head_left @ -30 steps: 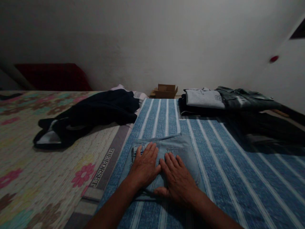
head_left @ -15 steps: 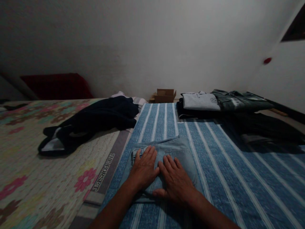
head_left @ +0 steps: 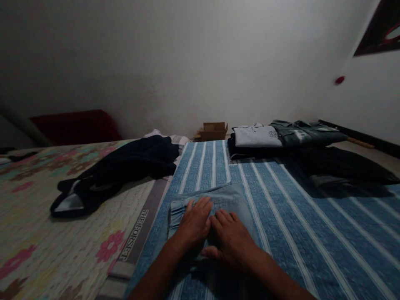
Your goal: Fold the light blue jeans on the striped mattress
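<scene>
Folded light-blue jeans (head_left: 239, 201) lie in front of me, a gathered elastic waistband showing at their left side. My left hand (head_left: 196, 221) rests palm down on the middle of the jeans, fingers stretched forward. Beside it, almost touching, my right hand (head_left: 230, 236) lies on the right half, fingers slightly bent and the thumb out to the left. Both hands are open and press on the denim. The lower edge of the jeans is partly hidden by my hands and in shadow.
Beneath the jeans is a blue striped cover (head_left: 281, 216). On the right lie a folded grey garment (head_left: 254, 136), a dark green garment (head_left: 308, 134) and dark folded clothes (head_left: 346, 164). A navy garment (head_left: 134, 160) spreads over the floral sheet (head_left: 84, 241). Behind stands a cardboard box (head_left: 214, 132).
My hands have drawn closer together on the jeans, the left one shifting right. More of the waistband shows at the left. The view has tilted and turned slightly.
</scene>
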Demonstrator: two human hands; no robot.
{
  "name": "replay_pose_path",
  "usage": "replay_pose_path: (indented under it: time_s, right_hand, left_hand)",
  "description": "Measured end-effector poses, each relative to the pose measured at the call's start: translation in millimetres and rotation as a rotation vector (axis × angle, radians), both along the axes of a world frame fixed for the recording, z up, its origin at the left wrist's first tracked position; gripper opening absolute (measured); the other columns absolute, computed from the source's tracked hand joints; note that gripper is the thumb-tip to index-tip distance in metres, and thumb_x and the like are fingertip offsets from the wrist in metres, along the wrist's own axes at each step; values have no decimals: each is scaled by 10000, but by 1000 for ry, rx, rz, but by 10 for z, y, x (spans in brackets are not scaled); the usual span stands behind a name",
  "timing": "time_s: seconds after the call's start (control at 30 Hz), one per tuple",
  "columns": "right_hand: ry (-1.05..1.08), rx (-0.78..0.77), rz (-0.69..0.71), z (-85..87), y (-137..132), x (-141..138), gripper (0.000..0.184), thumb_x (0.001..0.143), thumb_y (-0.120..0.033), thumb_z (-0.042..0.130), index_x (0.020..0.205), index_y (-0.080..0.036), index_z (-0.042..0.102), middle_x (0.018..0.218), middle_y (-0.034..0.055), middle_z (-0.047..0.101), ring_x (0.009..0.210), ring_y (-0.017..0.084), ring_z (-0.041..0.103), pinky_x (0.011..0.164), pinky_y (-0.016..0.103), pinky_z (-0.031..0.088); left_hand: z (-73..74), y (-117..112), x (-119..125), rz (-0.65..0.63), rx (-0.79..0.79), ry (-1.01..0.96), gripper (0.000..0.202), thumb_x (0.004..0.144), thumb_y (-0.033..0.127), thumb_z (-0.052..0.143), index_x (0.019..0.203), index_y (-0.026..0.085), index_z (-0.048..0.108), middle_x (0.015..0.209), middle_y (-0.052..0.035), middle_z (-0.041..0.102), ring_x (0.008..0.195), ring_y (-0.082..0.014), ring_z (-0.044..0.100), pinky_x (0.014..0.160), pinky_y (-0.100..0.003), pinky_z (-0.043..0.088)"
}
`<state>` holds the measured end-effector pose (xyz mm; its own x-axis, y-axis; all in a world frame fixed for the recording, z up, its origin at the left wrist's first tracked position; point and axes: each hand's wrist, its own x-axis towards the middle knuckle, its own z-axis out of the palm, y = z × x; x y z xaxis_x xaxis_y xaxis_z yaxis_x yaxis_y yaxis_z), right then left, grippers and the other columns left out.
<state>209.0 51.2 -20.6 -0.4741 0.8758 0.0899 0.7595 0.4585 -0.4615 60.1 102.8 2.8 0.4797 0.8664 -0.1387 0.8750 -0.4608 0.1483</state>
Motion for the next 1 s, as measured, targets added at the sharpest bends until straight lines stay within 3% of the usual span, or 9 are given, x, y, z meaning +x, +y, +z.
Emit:
replay_pose_path:
  time_s: [0.13, 0.23, 0.4, 0.53, 0.73, 1.0]
  right_hand:
    - [-50, 109, -94, 232, 115, 243, 333, 877, -403, 593, 1103, -158, 606, 1126, 103, 601, 1095, 279, 510, 963, 430, 376]
    - [-137, 157, -180, 314, 335, 420, 199, 906, -302, 544, 1027, -165, 623, 1037, 87, 605, 996, 236, 534, 885, 349, 397]
    - [-285, 126, -264, 224, 817, 529, 216, 940, -282, 462, 1000, -165, 633, 1006, 94, 616, 962, 213, 556, 824, 300, 381]
    - [-326, 110, -243, 103, 1079, 478, 215, 929, -252, 460, 979, -159, 647, 1007, 98, 625, 964, 216, 562, 791, 291, 377]
    - [-382, 99, -186, -6, 1193, 402, 219, 915, -209, 457, 933, -148, 666, 990, 105, 634, 973, 226, 564, 787, 299, 366]
    - [-399, 127, -214, -45, 1189, 387, 251, 927, -165, 412, 937, -146, 663, 950, 101, 644, 909, 201, 582, 776, 281, 354]
  left_hand:
    - [-143, 20, 177, -32, -10, -81, 526, 840, 89, 402, 1365, 100, 426, 1461, -150, 403, 1379, -239, 311, 1144, -471, 226]
    - [-266, 32, 276, -20, 55, -126, 518, 884, 187, 444, 1391, 98, 385, 1482, -153, 367, 1398, -249, 267, 1145, -480, 224]
    - [-403, 7, 329, -1, 105, -83, 572, 915, 378, 461, 1412, 114, 357, 1506, -151, 319, 1408, -279, 233, 1137, -532, 210]
    - [-460, -21, 311, 1, 122, -71, 594, 935, 438, 410, 1424, 109, 340, 1511, -143, 307, 1415, -266, 216, 1141, -531, 195]
    - [-565, -30, 287, -15, 149, -129, 640, 950, 538, 275, 1422, 113, 349, 1521, -122, 293, 1426, -243, 184, 1151, -524, 169]
    - [-617, -33, 285, -19, 151, -161, 665, 945, 571, 240, 1421, 120, 353, 1516, -127, 305, 1427, -241, 181, 1153, -526, 153]
